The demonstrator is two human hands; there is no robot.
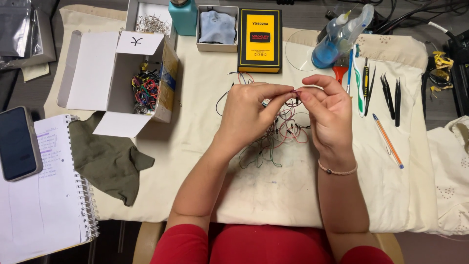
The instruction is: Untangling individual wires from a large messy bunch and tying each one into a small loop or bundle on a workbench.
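Both hands meet above the middle of the bench (205,195), which is covered with a cream cloth. The left hand (246,115) and the right hand (327,115) pinch between their fingertips a small dark piece (294,92) on a thin jumper wire; its long axis seems to run from 9 to 3 o'clock, though it is too small to tell which end leads. Under the hands lies a loose tangle of wires (273,142), red, green and black, spreading toward 6 o'clock.

At 10 o'clock an open white carton (97,73) lies on its side, its mouth facing 3 o'clock, with bundled wires inside. At 12 o'clock sits a yellow and black box (259,41). At 3 o'clock black tweezers (391,95) and an orange pen (388,142) lie close by. Bare cloth is open toward 6 and 8 o'clock, up to the near edge.
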